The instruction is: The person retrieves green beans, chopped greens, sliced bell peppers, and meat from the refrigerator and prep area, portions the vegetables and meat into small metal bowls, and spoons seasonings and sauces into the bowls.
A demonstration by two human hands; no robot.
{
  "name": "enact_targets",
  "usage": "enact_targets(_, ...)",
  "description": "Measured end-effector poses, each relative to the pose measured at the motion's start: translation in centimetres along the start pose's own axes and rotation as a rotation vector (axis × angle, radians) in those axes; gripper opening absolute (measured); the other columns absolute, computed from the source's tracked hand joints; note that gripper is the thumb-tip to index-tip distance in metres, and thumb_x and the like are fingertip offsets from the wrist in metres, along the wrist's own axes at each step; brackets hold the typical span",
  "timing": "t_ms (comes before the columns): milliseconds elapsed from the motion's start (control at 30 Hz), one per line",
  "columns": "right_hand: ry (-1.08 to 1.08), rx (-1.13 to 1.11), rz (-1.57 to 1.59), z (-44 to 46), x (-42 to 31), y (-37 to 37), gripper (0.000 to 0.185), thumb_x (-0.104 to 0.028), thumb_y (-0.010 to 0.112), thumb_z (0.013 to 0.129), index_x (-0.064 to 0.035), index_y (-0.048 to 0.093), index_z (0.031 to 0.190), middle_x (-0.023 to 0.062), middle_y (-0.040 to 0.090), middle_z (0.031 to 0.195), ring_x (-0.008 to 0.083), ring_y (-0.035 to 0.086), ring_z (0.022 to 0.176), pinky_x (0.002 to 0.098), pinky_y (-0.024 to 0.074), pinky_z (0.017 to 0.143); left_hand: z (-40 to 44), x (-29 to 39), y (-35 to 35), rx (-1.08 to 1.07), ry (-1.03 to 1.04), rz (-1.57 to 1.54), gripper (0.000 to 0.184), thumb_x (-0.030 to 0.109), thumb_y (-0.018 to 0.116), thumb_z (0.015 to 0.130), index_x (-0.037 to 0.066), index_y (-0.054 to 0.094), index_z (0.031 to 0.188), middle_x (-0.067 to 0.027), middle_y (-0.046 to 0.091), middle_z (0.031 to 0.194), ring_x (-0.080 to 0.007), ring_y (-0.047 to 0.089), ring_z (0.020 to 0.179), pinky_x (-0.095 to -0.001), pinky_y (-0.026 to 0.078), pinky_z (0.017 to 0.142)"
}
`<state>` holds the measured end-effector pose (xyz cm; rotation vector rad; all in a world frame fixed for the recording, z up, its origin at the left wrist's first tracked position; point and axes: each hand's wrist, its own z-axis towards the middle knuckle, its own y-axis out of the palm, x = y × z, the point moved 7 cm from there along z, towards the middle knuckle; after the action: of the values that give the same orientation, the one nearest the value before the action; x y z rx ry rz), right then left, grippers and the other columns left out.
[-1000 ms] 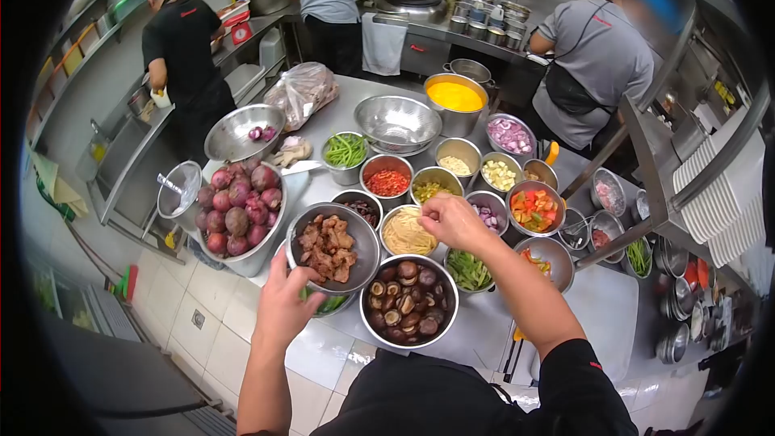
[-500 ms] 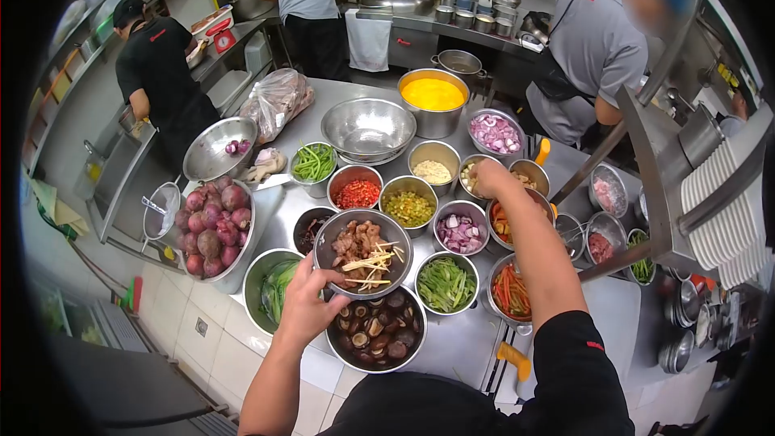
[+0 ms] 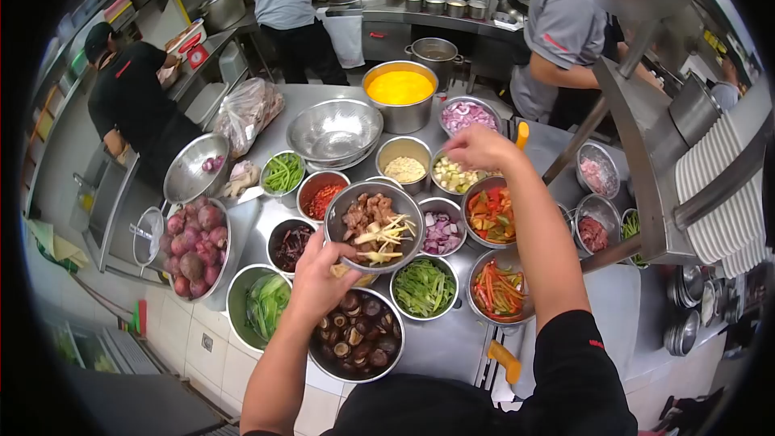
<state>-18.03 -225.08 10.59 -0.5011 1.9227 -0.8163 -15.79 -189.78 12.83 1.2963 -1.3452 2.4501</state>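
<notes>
My left hand grips the rim of a metal bowl, holding it above the other containers. Inside the bowl lie browned-looking meat pieces and pale yellow strips. My right hand hovers over a tin of pale chopped cubes, its fingers bent together and pointing down; whatever they may hold is hidden. Close by are a tin of mixed pepper pieces and a bowl of chopped purple onion. Below the held bowl stands a pot of dark mushrooms.
Several more tins crowd the steel table, including sliced green vegetables and pepper strips. A pot of yellow liquid stands at the back. Whole red onions fill a tub at left. A metal shelf overhangs the right. Three other people stand around.
The view has shifted slightly. My right hand has lifted up and back from the tin of pale cubes, which now shows. My left hand still holds the bowl, now a little further right.
</notes>
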Motion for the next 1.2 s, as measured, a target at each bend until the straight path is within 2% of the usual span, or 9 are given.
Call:
enact_targets(100, 0.318, 0.015, -0.629, 2.7, 9.1, -1.9, 0.030, -0.020, 0.068, 0.075, -0.0071, 0.074, 0.102, 0.0159, 0.071, 0.103, 0.0245, 0.070, 0.087, 0.0363, 0.0559, 0.077, -1.4, 0.5, 0.2, 0.020, -0.009, -0.040, 0.040, 0.003, 0.084, 0.059, 0.008, 0.066, 0.095, -0.0214, 0.055, 0.130, -0.0376, 0.057, 0.116, -0.0407, 0.048, 0.096)
enact_targets(200, 0.376, 0.031, -0.440, 6.2, 16.8, 1.1, 0.034, -0.019, 0.067, 0.075, -0.0126, 0.073, 0.108, 0.0139, 0.068, 0.115, 0.0301, 0.064, 0.109, 0.0430, 0.0513, 0.092, -3.0, 1.2, -0.3, 0.044, 0.058, 0.063, 0.031, -0.002, 0.074, 0.058, 0.003, 0.066, 0.087, -0.0202, 0.060, 0.120, -0.0313, 0.060, 0.113, -0.0354, 0.049, 0.093)
enact_targets(467, 0.493, 0.136, -0.268, 3.8, 16.2, 0.7, 0.030, -0.020, 0.075, 0.076, -0.0098, 0.074, 0.104, 0.0131, 0.070, 0.109, 0.0299, 0.068, 0.099, 0.0421, 0.0544, 0.085, -4.8, -1.0, -0.4, 0.066, -0.038, -0.188, 0.027, -0.005, 0.067, 0.069, 0.000, 0.058, 0.094, -0.0159, 0.052, 0.124, -0.0204, 0.057, 0.108, -0.0305, 0.041, 0.097)
enact_targets(600, 0.462, 0.200, -0.238, 5.5, 18.9, 1.1, 0.036, -0.017, 0.080, 0.072, -0.0088, 0.073, 0.107, 0.0133, 0.070, 0.112, 0.0308, 0.067, 0.101, 0.0424, 0.0543, 0.085, -5.9, -4.2, -1.3, 0.077, -0.085, -0.143, 0.032, -0.001, 0.075, 0.064, 0.000, 0.061, 0.092, -0.0240, 0.055, 0.124, -0.0320, 0.060, 0.106, -0.0350, 0.046, 0.093)
enact_targets(633, 0.487, 0.138, -0.204, 4.5, 18.5, 1.0, 0.039, -0.015, 0.081, 0.071, -0.0086, 0.073, 0.108, 0.0131, 0.069, 0.113, 0.0314, 0.067, 0.102, 0.0424, 0.0542, 0.086, -6.1, -4.4, -1.3, 0.059, 0.032, -0.082, 0.030, -0.006, 0.064, 0.070, -0.002, 0.056, 0.098, -0.0108, 0.054, 0.111, -0.0135, 0.059, 0.089, -0.0258, 0.044, 0.090)
enact_targets(767, 0.582, 0.060, -0.170, 4.6, 18.7, 1.1, 0.045, -0.014, 0.084, 0.068, -0.0087, 0.072, 0.111, 0.0136, 0.068, 0.116, 0.0324, 0.066, 0.103, 0.0415, 0.0538, 0.087, -6.5, -4.5, -1.1, 0.039, -0.050, -0.283, 0.031, -0.008, 0.064, 0.070, -0.002, 0.057, 0.099, -0.0129, 0.051, 0.123, -0.0154, 0.060, 0.096, -0.0258, 0.046, 0.087)
enact_targets(900, 0.511, 0.506, -0.106, 0.3, 14.8, -1.8, 0.029, -0.014, 0.076, 0.076, -0.0084, 0.073, 0.104, 0.0154, 0.069, 0.111, 0.0329, 0.066, 0.104, 0.0410, 0.0540, 0.086, -7.0, -3.6, -2.0, 0.041, -0.074, -0.254, 0.032, -0.011, 0.063, 0.067, -0.002, 0.059, 0.097, -0.0151, 0.050, 0.125, -0.0178, 0.059, 0.100, -0.0264, 0.046, 0.089)
enact_targets(1133, -0.356, 0.658, 0.188, -9.3, -6.1, 0.5, 0.016, -0.011, 0.066, 0.078, -0.0022, 0.067, 0.091, 0.0173, 0.068, 0.088, 0.0288, 0.068, 0.083, 0.0404, 0.0532, 0.074, -5.3, -0.2, -1.4, 0.005, 0.122, -0.106, 0.035, 0.001, 0.079, 0.060, 0.004, 0.063, 0.091, -0.0241, 0.056, 0.123, -0.0344, 0.062, 0.103, -0.0368, 0.049, 0.088)
enact_targets(1200, -0.646, 0.411, 0.061, -14.7, -11.4, 4.6, 0.020, -0.012, 0.065, 0.078, -0.0023, 0.068, 0.094, 0.0162, 0.067, 0.085, 0.0322, 0.066, 0.086, 0.0412, 0.0532, 0.076, -4.8, 2.3, -0.5, -0.027, 0.253, -0.035, 0.035, 0.002, 0.081, 0.060, 0.004, 0.063, 0.089, -0.0236, 0.059, 0.119, -0.0366, 0.063, 0.101, -0.0374, 0.050, 0.086)
